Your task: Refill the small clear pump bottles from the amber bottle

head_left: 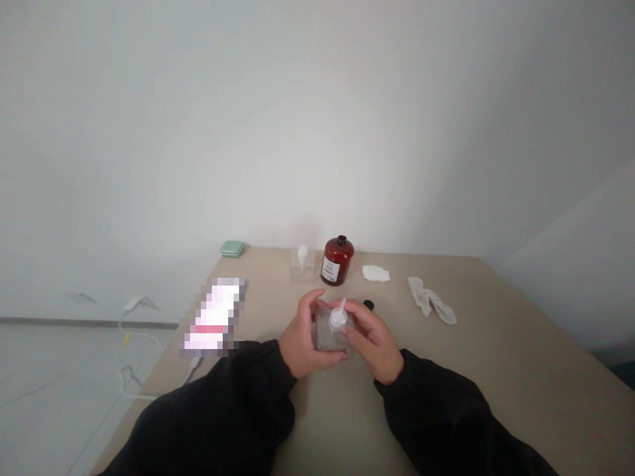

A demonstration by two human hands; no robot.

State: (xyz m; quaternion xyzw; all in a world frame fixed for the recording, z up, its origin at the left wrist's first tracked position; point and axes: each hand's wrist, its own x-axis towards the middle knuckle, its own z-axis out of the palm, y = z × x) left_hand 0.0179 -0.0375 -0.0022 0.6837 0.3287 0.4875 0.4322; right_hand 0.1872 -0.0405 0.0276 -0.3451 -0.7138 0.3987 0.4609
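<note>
A clear square bottle with a white pump head stands on the beige table in front of me. My left hand wraps around the bottle's left side. My right hand is on its right side, with fingers up at the pump head. Both arms wear black sleeves.
Further back stand a dark red bottle with a label and a second clear pump bottle. A small black cap, two white cloths, a green case and a blurred flat object also lie on the table.
</note>
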